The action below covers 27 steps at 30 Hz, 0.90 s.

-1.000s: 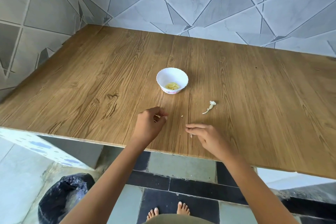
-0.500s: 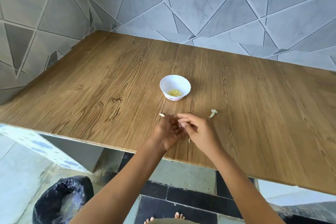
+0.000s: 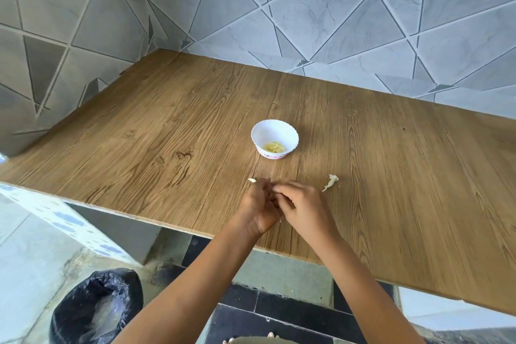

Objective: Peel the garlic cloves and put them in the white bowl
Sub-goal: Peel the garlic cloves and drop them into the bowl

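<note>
Clove shows only as a pale tip poking past the curled fingers of the left hand, which pinches it over the table near the front edge. The right hand is curled too, its fingertips meeting the left's; whether it grips the clove cannot be told. Beyond stands the bowl, with peeled cloves inside. A peel scrap lies to the right, and a bin sits on the floor below.
</note>
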Each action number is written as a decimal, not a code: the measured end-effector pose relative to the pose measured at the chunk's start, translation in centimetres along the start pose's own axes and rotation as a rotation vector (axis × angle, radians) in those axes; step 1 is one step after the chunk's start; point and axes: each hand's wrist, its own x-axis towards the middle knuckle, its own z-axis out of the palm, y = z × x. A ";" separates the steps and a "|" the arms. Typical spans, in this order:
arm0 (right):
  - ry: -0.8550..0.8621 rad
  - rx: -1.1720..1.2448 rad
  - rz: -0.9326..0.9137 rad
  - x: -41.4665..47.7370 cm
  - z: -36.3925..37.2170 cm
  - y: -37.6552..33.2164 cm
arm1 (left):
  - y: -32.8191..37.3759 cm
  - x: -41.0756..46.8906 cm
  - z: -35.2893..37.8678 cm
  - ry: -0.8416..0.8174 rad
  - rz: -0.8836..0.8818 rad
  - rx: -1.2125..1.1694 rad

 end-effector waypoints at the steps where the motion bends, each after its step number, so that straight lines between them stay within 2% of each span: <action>1: -0.016 -0.004 -0.020 0.0 -0.1 -0.1 | 0.0 0.0 -0.1 0.003 0.002 -0.006; 5: 0.004 -0.008 -0.027 0.1 -0.3 0.3 | 0.1 0.0 0.0 0.007 0.018 0.005; 14: 0.064 0.120 0.147 0.1 -1.4 3.0 | 0.4 0.1 -0.9 -0.041 0.023 -0.051; 18: -0.108 0.118 0.278 0.3 -0.5 4.6 | 1.1 0.2 -1.9 -0.020 0.047 -0.083; 24: -0.327 -0.065 0.105 0.8 1.1 4.2 | 1.6 0.2 -2.7 -0.005 0.066 -0.096; 27: -0.423 -0.107 0.119 -0.7 0.3 3.7 | 1.8 0.4 -3.0 0.001 0.063 -0.090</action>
